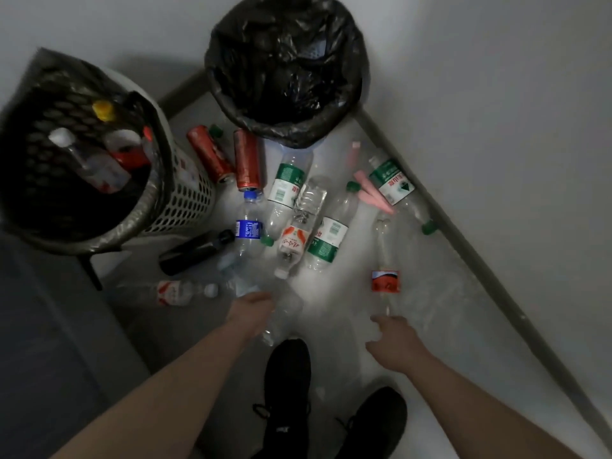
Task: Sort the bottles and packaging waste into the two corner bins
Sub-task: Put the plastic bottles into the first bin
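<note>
The left hand (253, 309) curls around a clear bottle (281, 321) low over the floor. The right hand (392, 339) reaches with loose, empty fingers toward the red-labelled bottle (384, 260). Other bottles (288, 187) lie scattered before the perforated bin (185, 193) and the black-lined bin (288, 127).

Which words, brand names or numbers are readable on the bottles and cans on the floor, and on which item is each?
No text reads with certainty; all of it is blurred.
Green-label bottles: white characters, illegible.
Blue-label bottle: white print, illegible.
Orange-and-white label bottle: red script, illegible.
Red-label bottle: illegible.
Red cans: no legible lettering.
</note>
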The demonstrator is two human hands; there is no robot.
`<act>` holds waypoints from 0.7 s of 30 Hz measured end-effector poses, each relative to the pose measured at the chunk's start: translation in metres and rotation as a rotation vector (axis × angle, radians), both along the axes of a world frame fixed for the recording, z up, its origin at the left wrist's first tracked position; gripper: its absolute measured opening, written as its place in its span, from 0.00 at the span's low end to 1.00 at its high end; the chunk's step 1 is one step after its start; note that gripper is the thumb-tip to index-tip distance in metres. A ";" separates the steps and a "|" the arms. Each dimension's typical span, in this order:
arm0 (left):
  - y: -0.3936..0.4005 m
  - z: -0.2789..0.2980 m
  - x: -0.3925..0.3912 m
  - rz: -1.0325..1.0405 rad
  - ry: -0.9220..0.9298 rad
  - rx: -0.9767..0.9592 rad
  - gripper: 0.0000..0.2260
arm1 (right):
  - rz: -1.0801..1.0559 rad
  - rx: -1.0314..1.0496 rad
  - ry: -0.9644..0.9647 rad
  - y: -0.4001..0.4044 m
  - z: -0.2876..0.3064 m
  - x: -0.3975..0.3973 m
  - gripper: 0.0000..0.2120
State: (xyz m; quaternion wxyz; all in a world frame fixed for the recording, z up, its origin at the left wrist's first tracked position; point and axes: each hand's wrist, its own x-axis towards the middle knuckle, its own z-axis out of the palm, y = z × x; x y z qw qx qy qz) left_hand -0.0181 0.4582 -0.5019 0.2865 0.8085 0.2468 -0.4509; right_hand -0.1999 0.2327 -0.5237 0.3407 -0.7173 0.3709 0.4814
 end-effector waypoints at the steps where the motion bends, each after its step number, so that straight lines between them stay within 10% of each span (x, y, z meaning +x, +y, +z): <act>1: 0.003 0.021 -0.005 0.025 0.001 0.020 0.05 | -0.021 -0.001 -0.024 0.002 0.020 -0.002 0.32; 14: 0.002 0.354 0.004 -0.083 -0.231 0.092 0.07 | 0.078 0.022 -0.465 0.001 0.361 0.053 0.13; 21: 0.028 0.444 0.064 -0.114 -0.330 -0.037 0.29 | 0.033 0.016 -0.734 0.024 0.466 0.136 0.11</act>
